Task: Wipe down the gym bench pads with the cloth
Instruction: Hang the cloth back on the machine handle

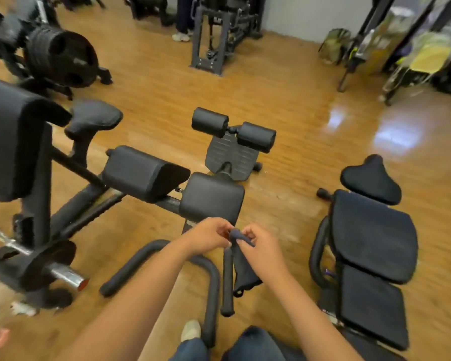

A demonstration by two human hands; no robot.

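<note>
1. Both hands meet in the head view: right hand [262, 247] pinches the top of the dark cloth [241, 259]; left hand [208, 237] has fingertips curled at the same bunched corner.
2. Cloth hangs limp between them, above the bench's foam handles [227, 280].
3. Wiping looks not yet begun; the nearest square pad [212, 196], the neighbouring pad [143, 173] and the rollers [233, 130] remain untouched.

The room is evenly and brightly lit, seemingly from overhead. White glare pools on the glossy wood floor [362, 131] at the right, in 2 or 3 patches. Shadows under the black pads are soft and faint. Motion blur smears the whole frame, worst at the left edge and far background. Wide-angle distortion bows the floorboards and equipment toward the edges.
</note>
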